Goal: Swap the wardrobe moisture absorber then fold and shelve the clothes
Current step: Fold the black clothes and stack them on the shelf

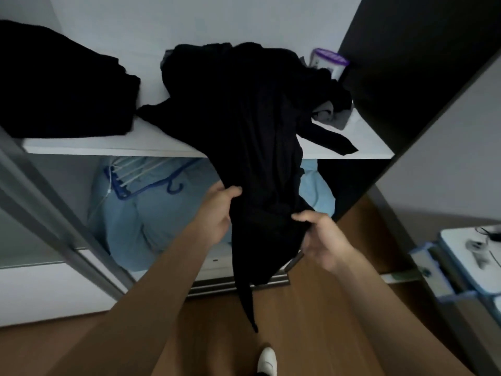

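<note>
On the white shelf (pixel 108 143): a loose heap of dark clothes (pixel 244 85) was piled at the middle, well apart from a folded black stack (pixel 62 85) on the left.
Garment in hand: a black garment (pixel 260 185) hung from the heap, over the shelf edge, toward the floor.
Left hand (pixel 217 210): the garment's left edge was gripped, with the fingers curled over it.
Right hand (pixel 322 237): the right edge was pinched between thumb and fingers.
Moisture absorber (pixel 329 62): a purple-lidded tub was set at the back right of the shelf, just behind the heap; old or new could not be told.
Step judged: folding was taken to be in hand, with this garment not yet folded.
Next move judged: the garment would need to be pulled free of the heap, spread out, and its trailing end gathered.
Below the shelf: a blue hanger (pixel 146 185) was seen against pale blue fabric (pixel 135 226).
Room: a wooden floor (pixel 311 321) was seen, with a white drawer unit (pixel 461 256) at the right.
</note>
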`<action>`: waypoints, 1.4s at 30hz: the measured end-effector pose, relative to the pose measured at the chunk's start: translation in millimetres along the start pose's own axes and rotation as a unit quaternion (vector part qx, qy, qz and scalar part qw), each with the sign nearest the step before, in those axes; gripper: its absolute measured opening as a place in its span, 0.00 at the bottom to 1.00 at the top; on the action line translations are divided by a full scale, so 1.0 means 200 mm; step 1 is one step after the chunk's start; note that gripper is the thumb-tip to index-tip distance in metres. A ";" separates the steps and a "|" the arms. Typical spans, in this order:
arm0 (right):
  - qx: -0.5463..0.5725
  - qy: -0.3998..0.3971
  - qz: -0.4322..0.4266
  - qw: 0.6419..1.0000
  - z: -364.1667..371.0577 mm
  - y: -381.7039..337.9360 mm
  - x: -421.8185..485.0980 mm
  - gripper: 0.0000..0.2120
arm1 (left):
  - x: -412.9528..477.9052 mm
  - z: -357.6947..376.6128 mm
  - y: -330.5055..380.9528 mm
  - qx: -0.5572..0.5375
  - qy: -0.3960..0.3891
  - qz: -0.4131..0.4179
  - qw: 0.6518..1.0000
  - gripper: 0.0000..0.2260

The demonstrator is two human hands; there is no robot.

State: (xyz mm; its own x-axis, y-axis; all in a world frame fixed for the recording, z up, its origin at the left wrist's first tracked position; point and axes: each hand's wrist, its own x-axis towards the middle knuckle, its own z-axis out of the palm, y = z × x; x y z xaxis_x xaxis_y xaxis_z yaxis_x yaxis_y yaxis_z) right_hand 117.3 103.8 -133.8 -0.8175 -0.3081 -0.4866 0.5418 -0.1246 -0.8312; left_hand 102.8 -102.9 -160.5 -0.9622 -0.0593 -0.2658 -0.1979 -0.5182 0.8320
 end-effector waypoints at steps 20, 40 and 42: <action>-0.113 -0.042 -0.089 0.989 0.03 -0.46 0.08 0.01 | -0.34 -0.08 -0.14 0.459 -0.095 -0.113 0.876 0.08; -0.728 -0.124 -0.114 0.665 -0.35 -0.02 -0.31 0.15 | -0.27 0.27 -0.60 0.471 -0.324 -0.042 0.820 0.24; -0.729 -0.121 -0.134 0.660 -0.36 -0.03 -0.32 0.14 | -0.27 0.26 -0.59 0.441 -0.324 -0.049 0.836 0.24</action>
State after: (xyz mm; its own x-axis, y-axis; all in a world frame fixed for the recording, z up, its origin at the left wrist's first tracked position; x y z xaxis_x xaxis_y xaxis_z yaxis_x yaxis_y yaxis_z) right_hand 152.7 191.6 -116.4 -0.6945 -0.6236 -0.3590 -0.5244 0.7803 -0.3408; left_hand 168.4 6.0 -217.9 -0.7758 0.5690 -0.2729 -0.0686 0.3539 0.9328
